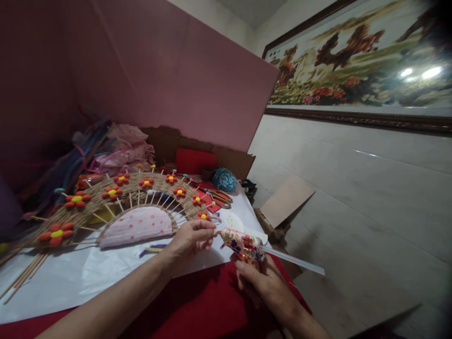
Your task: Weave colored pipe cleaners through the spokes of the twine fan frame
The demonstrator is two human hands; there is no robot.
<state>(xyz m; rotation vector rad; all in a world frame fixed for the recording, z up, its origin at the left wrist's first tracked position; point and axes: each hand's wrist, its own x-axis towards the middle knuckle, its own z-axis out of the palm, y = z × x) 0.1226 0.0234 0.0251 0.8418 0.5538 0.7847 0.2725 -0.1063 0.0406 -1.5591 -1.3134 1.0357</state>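
Note:
My right hand is wrapped round the handle of a flower-patterned hot glue gun, whose nozzle points left. A long translucent glue stick juts from its back end. Right at the nozzle tip, the fingers of my left hand are pinched together; whatever is between them is too small to name. Behind my left hand lies a half-round fan shape woven of twine over thin sticks. Red-orange flowers with yellow centres dot its band. A white, pink-dotted cloth half circle fills its middle.
A ball of blue yarn and pliers or scissors with yellowish handles lie at the back right of the white-covered table. Pink crumpled material is heaped at the back left. Short purple and green strips lie before the fan.

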